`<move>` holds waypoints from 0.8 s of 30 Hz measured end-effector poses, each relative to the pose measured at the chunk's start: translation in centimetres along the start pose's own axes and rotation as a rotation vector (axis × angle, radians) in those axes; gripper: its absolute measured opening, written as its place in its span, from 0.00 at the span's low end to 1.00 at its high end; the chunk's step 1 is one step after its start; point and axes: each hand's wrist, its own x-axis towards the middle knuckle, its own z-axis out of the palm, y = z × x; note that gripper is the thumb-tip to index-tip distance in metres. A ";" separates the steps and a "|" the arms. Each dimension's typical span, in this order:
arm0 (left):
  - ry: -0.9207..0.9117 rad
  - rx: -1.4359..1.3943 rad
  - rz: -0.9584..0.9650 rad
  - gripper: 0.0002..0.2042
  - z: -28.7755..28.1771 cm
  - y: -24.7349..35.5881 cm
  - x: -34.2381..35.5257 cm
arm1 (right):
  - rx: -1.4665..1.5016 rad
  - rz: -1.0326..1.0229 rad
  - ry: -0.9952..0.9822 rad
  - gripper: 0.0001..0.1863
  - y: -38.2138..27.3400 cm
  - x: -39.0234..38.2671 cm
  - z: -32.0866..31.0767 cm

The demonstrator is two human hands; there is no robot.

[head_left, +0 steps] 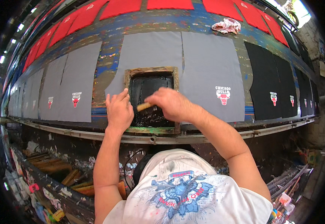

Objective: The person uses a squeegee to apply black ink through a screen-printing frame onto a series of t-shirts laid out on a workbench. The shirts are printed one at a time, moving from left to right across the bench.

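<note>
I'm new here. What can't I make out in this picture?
All in the head view:
Wooden tool: partly hidden by the blurred right hand.
Grey cloth beneath the frame: covered by frame and dark screen.
Middle red cloth: cut off by the upper edge.
Far-left prints: too small.

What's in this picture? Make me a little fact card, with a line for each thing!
Left hand: on the left edge of the frame, grip unclear
Right hand: gripping a tan tool, slightly blurred
Frame: wooden, dark inside, lying over grey fabric
Grey fabric: flat pieces, some printed with a red bull's head
Black fabric: to the right
Red fabric: along the far side
Crumpled cloth: pinkish white
</note>
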 end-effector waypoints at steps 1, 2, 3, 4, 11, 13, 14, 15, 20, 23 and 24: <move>-0.009 0.010 -0.001 0.18 -0.1 0.0 0.0 | -0.063 0.025 0.024 0.26 0.9 1.0 -0.2; -0.009 0.016 0.002 0.18 -0.1 0.0 0.1 | -0.121 0.031 0.071 0.26 1.6 1.9 -0.3; -0.012 0.026 0.006 0.18 -0.1 0.0 0.2 | -0.165 0.091 0.082 0.26 2.2 2.7 -0.3; -0.022 0.037 0.009 0.18 -0.1 -0.1 0.2 | -0.181 0.119 0.143 0.22 2.7 3.4 -0.4; -0.006 0.010 0.061 0.19 0.2 -1.1 -0.3 | -0.302 0.061 0.139 0.27 -1.3 0.0 1.8; -0.012 0.002 0.071 0.19 0.4 -1.3 -0.3 | -0.298 0.051 0.136 0.28 -3.3 -1.3 2.8; -0.003 0.003 0.078 0.19 0.5 -1.4 -0.4 | -0.288 0.061 0.122 0.28 -4.3 -1.8 3.3; 0.007 0.003 0.087 0.19 0.6 -1.4 -0.5 | -0.278 0.071 0.114 0.28 -5.2 -2.3 3.7; 0.060 -0.054 0.087 0.20 1.2 -1.4 -1.2 | -0.245 0.113 0.108 0.28 -8.5 -3.9 5.2; 0.109 -0.181 0.049 0.23 1.8 -1.7 -1.5 | -0.176 0.187 0.043 0.28 -9.2 -4.2 5.4; 0.125 -0.245 0.023 0.24 2.1 -1.8 -1.7 | -0.152 0.217 0.017 0.28 -9.4 -4.3 5.4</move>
